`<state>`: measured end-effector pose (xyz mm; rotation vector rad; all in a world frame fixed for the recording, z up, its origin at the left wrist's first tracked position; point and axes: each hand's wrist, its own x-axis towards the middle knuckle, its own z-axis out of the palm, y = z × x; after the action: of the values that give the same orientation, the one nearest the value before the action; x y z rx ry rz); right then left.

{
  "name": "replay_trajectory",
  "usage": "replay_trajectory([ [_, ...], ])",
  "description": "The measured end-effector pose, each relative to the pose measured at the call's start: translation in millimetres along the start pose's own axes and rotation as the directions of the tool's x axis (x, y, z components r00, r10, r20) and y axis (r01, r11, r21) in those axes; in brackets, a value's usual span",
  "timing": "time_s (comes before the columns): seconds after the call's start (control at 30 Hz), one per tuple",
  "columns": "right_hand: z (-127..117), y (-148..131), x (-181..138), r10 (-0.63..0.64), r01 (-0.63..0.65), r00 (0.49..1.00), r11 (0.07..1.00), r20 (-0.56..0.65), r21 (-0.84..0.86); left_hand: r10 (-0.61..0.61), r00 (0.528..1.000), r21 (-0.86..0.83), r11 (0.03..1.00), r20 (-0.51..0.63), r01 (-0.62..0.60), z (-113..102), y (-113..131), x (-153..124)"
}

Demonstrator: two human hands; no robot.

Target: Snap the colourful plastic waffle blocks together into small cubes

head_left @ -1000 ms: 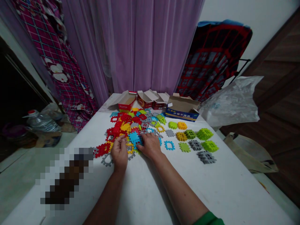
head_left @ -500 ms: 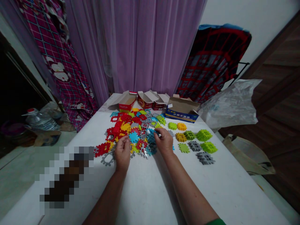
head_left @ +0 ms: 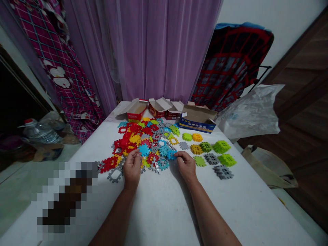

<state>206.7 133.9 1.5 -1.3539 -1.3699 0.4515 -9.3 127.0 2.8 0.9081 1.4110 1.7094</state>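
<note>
Our L hand point(head_left: 132, 171) has its fingers pinched on the L edge of a light-blue tile point(head_left: 144, 150), over the near part of a pile point(head_left: 135, 138) of plastic pcs. The tile's flat & solid-faced, w/ square teeth round its rim. Our R hand point(head_left: 186, 165) grips the R edge of a deeper-blue piece point(head_left: 171, 154) btwn thumb & fingers, at the pile's R side; it's notched too, but too small for us to tell its full shape. The two held pcs are apart, w/ turquoise pcs point(head_left: 164, 164) lying btwn & just below. Pile's mixed: red, yellow, grey, green, blue, all on our white worktop point(head_left: 159, 212). On our R we've a lime stack point(head_left: 222, 147), a grey stack point(head_left: 223, 172) & a yellow stack point(head_left: 196, 149). Behind, flaps up: a red box point(head_left: 134, 117) & a blue box point(head_left: 196, 126).
</note>
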Motion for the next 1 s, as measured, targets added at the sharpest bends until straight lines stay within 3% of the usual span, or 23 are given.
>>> replay_trajectory([
  [0.07, 4, -3, 4, 0.023, -0.026, 0.999, 0.997, 0.044, 0.068, 0.004, 1.0, -0.001, 1.0, 0.003, -0.004, 1, 0, 0],
  [0.23, 8, -4, 26, -0.047, 0.016, 0.945, 0.995, 0.324, 0.096, 0.018, 1.0, 0.013, 1.0, 0.004, -0.018, 1, -2, 0],
  [0.3, 6, -2, 34, -0.068, 0.053, 0.952, 0.997, 0.297, 0.058, 0.025, 1.0, 0.014, 1.0, 0.005, -0.025, 1, -3, 0],
  [0.37, 3, 1, 34, -0.073, 0.08, 0.981, 0.996, 0.181, -0.034, 0.03, 1.0, 0.016, 0.999, 0.01, -0.03, 1, -2, 0],
  [0.47, 0, 1, 22, -0.054, 0.069, 0.997, 0.948, 0.055, -0.312, 0.029, 0.999, 0.026, 0.999, 0.019, -0.03, 1, -1, -1],
  [0.57, 4, -4, 5, -0.051, 0.113, 0.991, 0.826, 0.126, -0.553, 0.014, 0.999, 0.024, 1.0, 0.031, -0.015, 2, 0, -1],
  [0.7, 17, -12, -8, -0.072, 0.193, 0.976, 0.72, 0.204, -0.667, 0.007, 1.0, 0.01, 1.0, 0.024, -0.007, 2, -1, -1],
  [0.83, 23, -10, -9, -0.068, 0.207, 0.972, 0.695, 0.223, -0.689, 0.018, 1.0, 0.019, 1.0, 0.024, -0.019, 2, -3, 1],
  [1.0, 17, 0, -7, -0.072, 0.226, 0.964, 0.734, 0.257, -0.641, 0.017, 0.999, 0.02, 1.0, 0.027, -0.018, 1, -3, 0],
])
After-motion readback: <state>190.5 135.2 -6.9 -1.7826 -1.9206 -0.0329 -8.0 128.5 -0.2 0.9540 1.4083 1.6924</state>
